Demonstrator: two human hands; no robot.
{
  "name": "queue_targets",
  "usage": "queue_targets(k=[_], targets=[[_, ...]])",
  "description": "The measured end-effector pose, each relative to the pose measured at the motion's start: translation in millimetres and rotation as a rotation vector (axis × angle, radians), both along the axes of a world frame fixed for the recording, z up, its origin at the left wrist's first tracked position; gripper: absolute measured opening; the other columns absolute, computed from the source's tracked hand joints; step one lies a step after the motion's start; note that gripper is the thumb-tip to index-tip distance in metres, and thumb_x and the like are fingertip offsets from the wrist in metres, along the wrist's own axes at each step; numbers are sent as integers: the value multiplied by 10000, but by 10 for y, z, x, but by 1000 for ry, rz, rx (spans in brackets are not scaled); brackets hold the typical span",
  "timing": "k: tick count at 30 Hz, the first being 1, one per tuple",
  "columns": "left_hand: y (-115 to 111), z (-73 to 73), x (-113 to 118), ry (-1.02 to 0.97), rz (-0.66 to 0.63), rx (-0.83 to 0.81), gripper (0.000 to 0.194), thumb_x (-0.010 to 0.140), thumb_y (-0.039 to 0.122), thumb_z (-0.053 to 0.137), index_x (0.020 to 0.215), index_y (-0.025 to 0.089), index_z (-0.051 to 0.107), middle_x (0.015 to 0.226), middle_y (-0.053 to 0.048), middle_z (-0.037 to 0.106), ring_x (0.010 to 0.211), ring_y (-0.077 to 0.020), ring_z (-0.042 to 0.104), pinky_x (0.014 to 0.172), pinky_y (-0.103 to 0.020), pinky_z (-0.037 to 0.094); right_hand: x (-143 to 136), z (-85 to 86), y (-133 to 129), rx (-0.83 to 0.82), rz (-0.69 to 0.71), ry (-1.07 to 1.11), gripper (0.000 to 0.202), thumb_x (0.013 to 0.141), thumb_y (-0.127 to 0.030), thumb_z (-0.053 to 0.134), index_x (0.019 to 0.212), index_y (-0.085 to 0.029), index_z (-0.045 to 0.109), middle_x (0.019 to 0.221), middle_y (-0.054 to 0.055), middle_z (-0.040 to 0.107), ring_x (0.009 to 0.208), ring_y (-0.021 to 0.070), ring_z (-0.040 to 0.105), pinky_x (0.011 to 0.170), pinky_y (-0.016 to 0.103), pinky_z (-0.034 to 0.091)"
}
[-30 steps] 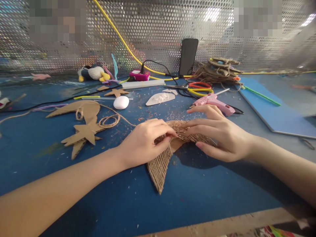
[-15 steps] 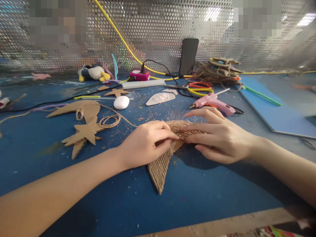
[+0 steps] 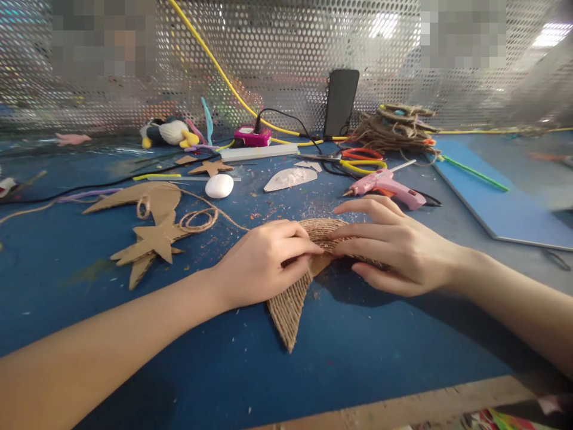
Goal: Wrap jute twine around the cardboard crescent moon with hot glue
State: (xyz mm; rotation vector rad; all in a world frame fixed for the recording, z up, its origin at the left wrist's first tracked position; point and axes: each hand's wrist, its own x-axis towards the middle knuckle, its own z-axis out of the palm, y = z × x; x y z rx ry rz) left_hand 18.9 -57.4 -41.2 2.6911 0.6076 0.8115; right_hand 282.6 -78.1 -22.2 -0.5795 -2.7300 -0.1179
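A curved cardboard piece covered in rows of jute twine [image 3: 289, 313] lies on the blue table; bare cardboard shows on its inner edge. My left hand [image 3: 266, 263] is closed over its upper left part, thumb and fingertips pinching twine at the inner edge. From under this hand a twine strand [image 3: 230, 221] runs left to a loose coil [image 3: 197, 221]. My right hand [image 3: 398, 248] rests with spread, outstretched fingers on the right part of the piece, fingertips pressing the twine rows. The hands hide much of the piece.
Cardboard crescent [image 3: 159, 200] and star [image 3: 154, 240] lie at left. Beyond the hands are a white egg-shaped thing [image 3: 219, 186], a pink glue gun [image 3: 387, 186], scissors [image 3: 362, 166], glue sticks [image 3: 259, 152] and a propped phone [image 3: 341, 103]. A blue board [image 3: 501, 203] lies at right.
Almost nothing differs. Both hands stay on the twine-covered piece, with only a slight shift of the right fingers and of the camera view.
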Motion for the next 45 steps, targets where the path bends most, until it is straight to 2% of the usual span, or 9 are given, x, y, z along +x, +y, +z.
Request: queue_targets(k=[13,23,35,45], targets=[[0,-1,9,16,5,20,238,910,90,561,1049,155,743,958,-48,692,873,-160,651,827,-294,531,-16,-20,-1,90,6,-45,316,916,-232,547,1193,-112,641,1272,123,659,1292,371,469,1051,561,393],[-4,1,9,-5,-2,23,221,911,91,574,1053,134,738,948,-52,694,860,-154,644,813,-288,530,-24,-20,11,114,14,-48,285,916,-214,546,1165,-124,652,1251,127,671,1272,353,492,1027,541,428],[-16,-1,5,25,8,5,219,929,115,545,1036,163,730,948,-50,686,881,-159,644,843,-310,542,-30,-17,8,97,8,-45,263,924,-217,532,1146,-148,656,1222,131,682,1276,335,497,1020,541,434],[-33,3,10,83,-15,12,236,969,141,507,1079,112,714,986,-83,659,913,-180,623,870,-332,529,-19,-5,9,19,11,3,269,915,-188,539,1161,-132,634,1235,135,677,1285,332,478,1044,536,411]])
